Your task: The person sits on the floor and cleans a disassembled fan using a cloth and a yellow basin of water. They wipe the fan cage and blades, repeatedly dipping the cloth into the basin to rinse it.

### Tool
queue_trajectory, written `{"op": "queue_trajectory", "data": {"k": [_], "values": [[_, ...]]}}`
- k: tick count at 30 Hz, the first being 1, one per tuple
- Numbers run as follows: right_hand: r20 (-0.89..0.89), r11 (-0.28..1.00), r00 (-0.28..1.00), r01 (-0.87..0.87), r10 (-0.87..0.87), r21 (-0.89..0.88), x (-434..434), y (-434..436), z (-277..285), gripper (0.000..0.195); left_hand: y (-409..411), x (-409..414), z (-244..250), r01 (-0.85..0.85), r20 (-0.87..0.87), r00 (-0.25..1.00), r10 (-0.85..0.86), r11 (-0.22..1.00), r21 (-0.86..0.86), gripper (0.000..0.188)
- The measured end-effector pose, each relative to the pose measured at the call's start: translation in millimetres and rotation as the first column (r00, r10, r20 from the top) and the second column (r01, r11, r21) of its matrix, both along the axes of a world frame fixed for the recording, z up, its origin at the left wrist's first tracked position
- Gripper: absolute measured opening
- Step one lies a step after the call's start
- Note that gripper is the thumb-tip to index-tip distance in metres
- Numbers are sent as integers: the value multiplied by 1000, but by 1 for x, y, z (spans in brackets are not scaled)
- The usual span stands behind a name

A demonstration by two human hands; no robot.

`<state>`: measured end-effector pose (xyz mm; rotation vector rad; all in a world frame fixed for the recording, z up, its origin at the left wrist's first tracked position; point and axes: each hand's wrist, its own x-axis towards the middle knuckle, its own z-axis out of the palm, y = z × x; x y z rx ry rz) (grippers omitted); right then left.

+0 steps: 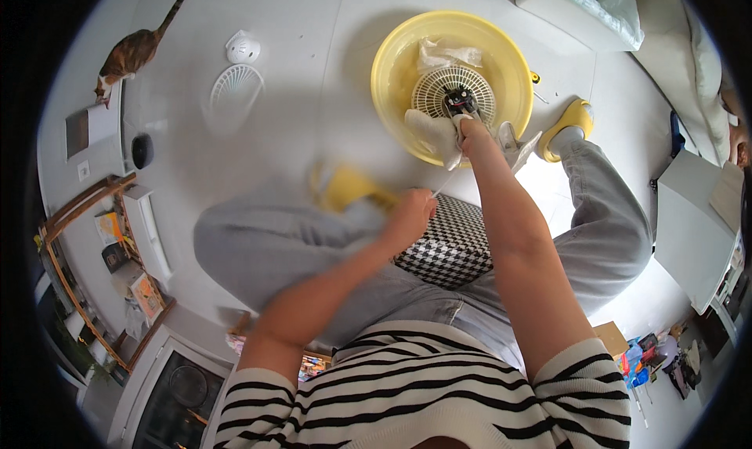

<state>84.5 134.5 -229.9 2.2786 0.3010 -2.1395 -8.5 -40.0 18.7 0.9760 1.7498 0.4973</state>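
A yellow plastic basin (385, 79) with water stands on the floor before me. Over it, my right hand (472, 136) grips a small electric fan's body (461, 101), with a white cloth bunched against it. The fan's round white grille (432, 90) lies inside the basin. Behind the grille is a crumpled whitish piece (449, 55) in the basin, and a clear plastic part (517, 146) juts over the near rim. My left hand (418, 214), nearer my lap, is closed on a thin white cord (445, 184) that runs towards the fan.
A houndstooth-patterned stool (452, 243) is between my legs. A white fan grille (238, 84) and a white housing (242, 48) lie on the floor to the left. A cat (129, 52) stands farther left. A yellow-handled screwdriver (536, 79) lies by the basin's right side.
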Motion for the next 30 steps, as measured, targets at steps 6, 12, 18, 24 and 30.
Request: {"op": "queue_trajectory", "data": {"k": [6, 12, 18, 24, 30], "values": [[596, 444, 520, -849, 612, 285, 6, -10, 77, 33, -11, 2, -11, -7, -96, 995, 16, 996, 89, 22], [679, 113, 402, -897, 615, 428, 49, -3, 135, 37, -8, 3, -2, 85, -162, 983, -89, 996, -29, 21], [-235, 703, 878, -147, 416, 696, 67, -1, 218, 31, 4, -21, 26, 0, -452, 891, -38, 996, -84, 20], [-420, 669, 731, -67, 538, 741, 50, -18, 255, 36, 13, -26, 50, -140, -273, 945, 180, 977, 159, 43], [-655, 846, 707, 155, 266, 511, 45, -68, 289, 49, 31, -13, 75, -755, 773, -10, 635, 501, -422, 63]]}}
